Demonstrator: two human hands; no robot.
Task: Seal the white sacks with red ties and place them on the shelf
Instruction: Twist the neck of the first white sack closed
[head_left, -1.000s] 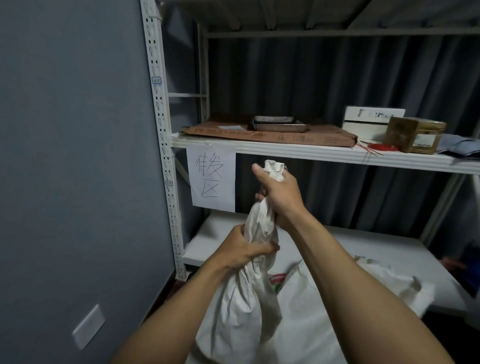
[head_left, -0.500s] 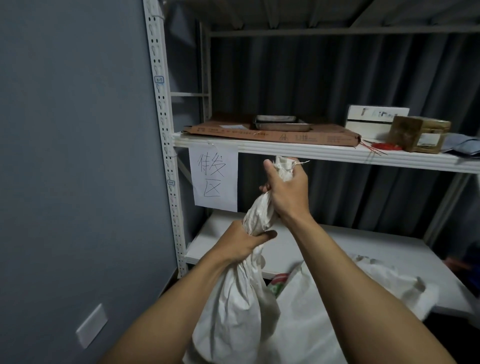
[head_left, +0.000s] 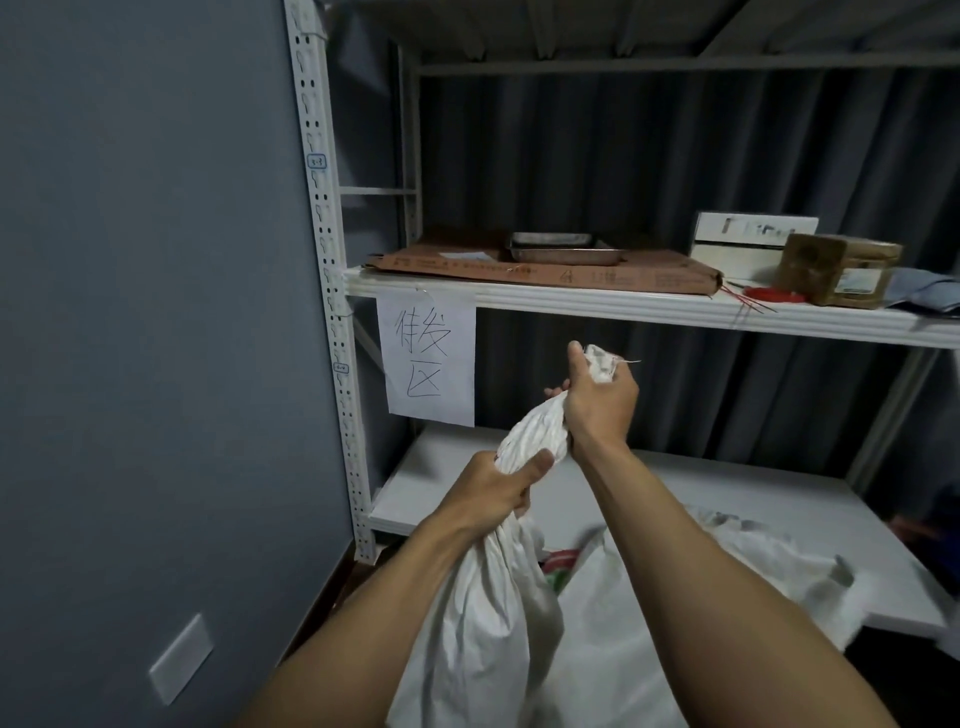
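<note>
Both hands, left hand (head_left: 491, 486) below right hand (head_left: 597, 397), clamped around the twisted neck of a white woven sack (head_left: 488, 613) before a white metal shelf (head_left: 649, 306).

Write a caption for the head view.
The left hand and right hand grip the gathered neck of a white sack before the shelf.

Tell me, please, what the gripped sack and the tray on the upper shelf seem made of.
The sack looks like woven plastic cloth, matte white: its twisted neck shows fine ribbing. The tray looks like metal, probably steel: grey, dull sheen, thin raised rim.
</note>
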